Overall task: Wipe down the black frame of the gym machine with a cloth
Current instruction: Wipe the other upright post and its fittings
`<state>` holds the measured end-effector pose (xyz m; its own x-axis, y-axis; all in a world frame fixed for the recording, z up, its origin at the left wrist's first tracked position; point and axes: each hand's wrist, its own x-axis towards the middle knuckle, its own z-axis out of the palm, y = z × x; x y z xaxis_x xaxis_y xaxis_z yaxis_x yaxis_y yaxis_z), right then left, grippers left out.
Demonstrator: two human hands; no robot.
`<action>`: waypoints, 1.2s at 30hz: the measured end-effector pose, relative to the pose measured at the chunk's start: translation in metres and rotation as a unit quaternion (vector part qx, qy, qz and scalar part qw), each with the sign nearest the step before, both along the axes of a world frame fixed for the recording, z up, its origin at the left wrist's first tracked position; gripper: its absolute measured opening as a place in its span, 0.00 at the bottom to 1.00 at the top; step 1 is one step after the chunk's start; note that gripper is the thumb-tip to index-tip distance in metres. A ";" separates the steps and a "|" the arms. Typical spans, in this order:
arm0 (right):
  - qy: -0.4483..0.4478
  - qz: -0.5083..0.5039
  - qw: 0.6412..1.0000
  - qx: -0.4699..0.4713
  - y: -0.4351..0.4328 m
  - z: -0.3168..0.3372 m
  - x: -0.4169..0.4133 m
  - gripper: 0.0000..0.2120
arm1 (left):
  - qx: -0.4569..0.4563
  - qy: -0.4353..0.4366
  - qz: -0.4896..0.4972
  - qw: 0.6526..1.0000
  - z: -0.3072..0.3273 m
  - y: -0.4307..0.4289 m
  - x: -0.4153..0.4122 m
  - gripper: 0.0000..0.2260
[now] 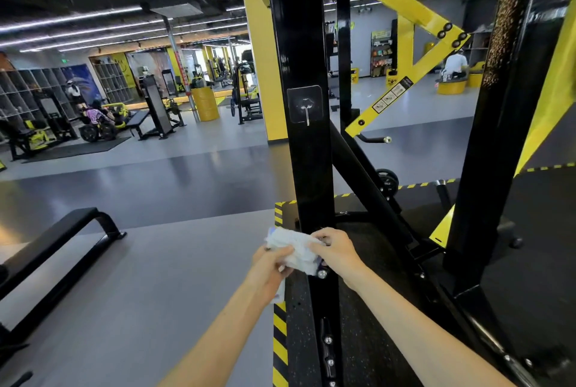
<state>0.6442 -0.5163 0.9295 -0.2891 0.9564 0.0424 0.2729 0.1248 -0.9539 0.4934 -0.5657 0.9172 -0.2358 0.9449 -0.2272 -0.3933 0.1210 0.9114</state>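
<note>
I am holding the crumpled white cloth [294,246] between my fingers, left hand [269,265] gripping its lower edge, right hand [335,246] pinching its right side, with the black frame [307,153] standing just behind them.

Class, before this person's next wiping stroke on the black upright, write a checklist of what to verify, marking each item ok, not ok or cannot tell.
1. Left hand and right hand both grip the white cloth: ok.
2. White cloth spread flat: bunched up: not ok.
3. White cloth touching the black upright: cannot tell.
4. Upward path free: an adhesive hook sticks to the black upright: not ok.
5. White cloth damp: cannot tell.
</note>
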 end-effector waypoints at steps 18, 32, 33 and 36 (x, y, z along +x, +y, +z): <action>-0.045 -0.017 0.996 0.079 0.027 -0.013 0.038 0.08 | 0.443 0.755 0.277 0.396 0.085 0.111 0.033 0.08; -0.217 0.077 0.970 0.077 0.017 -0.072 0.053 0.17 | 0.184 0.755 0.231 0.586 -0.001 0.034 0.034 0.12; -0.231 0.092 0.964 0.091 0.017 -0.073 0.053 0.20 | 0.182 0.727 0.255 0.611 0.020 0.040 0.049 0.09; -0.245 0.134 0.954 0.105 0.015 -0.075 0.048 0.26 | 0.212 0.692 0.291 0.626 0.055 0.070 0.078 0.07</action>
